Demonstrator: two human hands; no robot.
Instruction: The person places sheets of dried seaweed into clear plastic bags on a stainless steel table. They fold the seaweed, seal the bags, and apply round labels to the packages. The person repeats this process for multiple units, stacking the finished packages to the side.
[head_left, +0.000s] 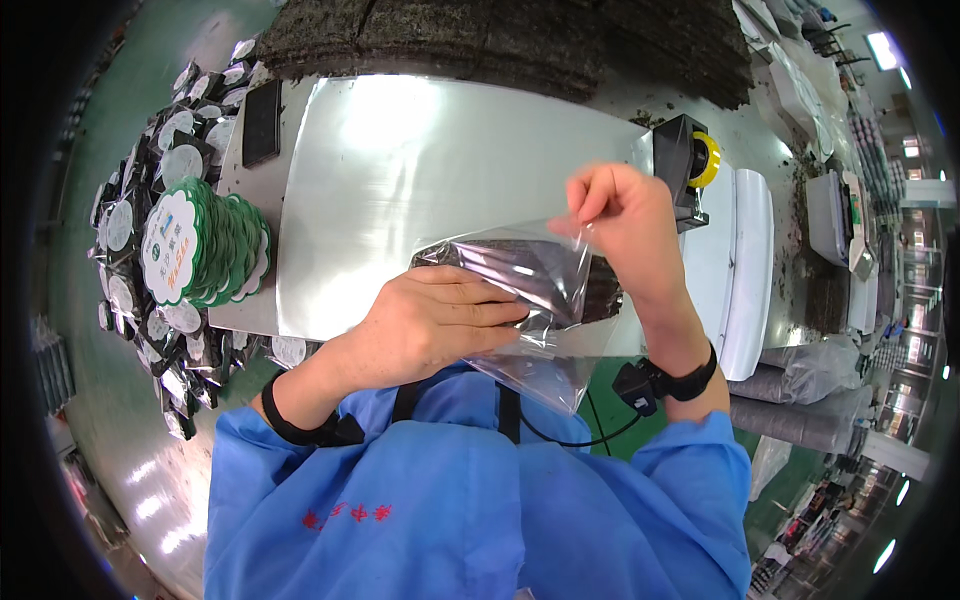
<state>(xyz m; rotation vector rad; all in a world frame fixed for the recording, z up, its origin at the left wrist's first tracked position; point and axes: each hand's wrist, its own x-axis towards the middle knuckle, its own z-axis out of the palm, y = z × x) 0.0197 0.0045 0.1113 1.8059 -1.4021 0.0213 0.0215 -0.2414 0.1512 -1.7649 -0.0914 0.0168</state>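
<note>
A flat dark brown block (604, 296), which looks like dried seaweed, lies at the near edge of a shiny metal sheet (352, 195). Clear plastic film (559, 277), apparently a bag, covers much of it, and a loose flap hangs over the edge toward my body. My left hand (427, 322) lies across the wrapped block with its fingers together, holding it down; its thumb is hidden. Above the block's right end, my right hand (626, 217) is slightly blurred, with curled fingers and the film's upper corner pinched at the fingertips.
Right of the sheet stands a black tape dispenser (679, 176) with a yellow-cored roll. A phone (261, 124) and a stack of green scalloped cards (232, 247) sit left, beside heaped labelled packages (120, 225). Large dark sheets (510, 41) lie at the back.
</note>
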